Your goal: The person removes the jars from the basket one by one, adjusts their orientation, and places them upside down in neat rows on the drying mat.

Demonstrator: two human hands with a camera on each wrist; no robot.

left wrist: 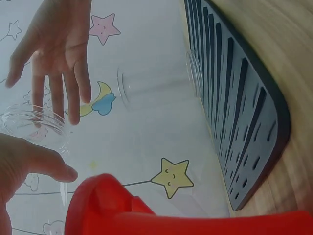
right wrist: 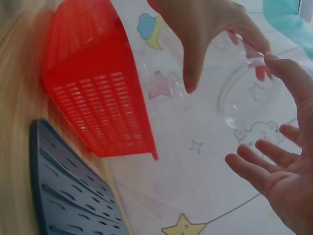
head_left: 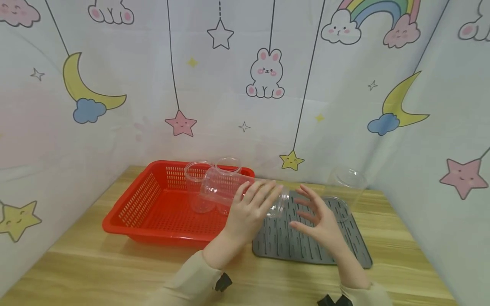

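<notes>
1. While the left hand grips a clear, smooth, see-through tall cup, the right hand waits beside it with fingers spread and nothing in its grasp.
2. The held cup lies tipped on its side in the air, one end above the red plastic basket with slotted walls, the other reaching out past the basket's right edge towards the right palm. Which end is its mouth, I cannot tell.
3. The left fingers lie over the cup, and in the right wrist view the thumb bends round from the other side. The right hand is near the cup's outer end, apparently just short of touching it.
4. Inside the basket, towards its right side, stand two more clear cups: one upright nearer the middle, the other partly hidden behind the held one.
5. To the basket's right, a dark grey ridged drying mat lies on the wood-grain table; another clear cup stands on its far right part.
6. The step in hand looks like carrying the cup between basket and mat, perhaps with a pass from hand to hand. The next move probably calls for the right fingers to close gently round the outer end before the left lets go.
</notes>
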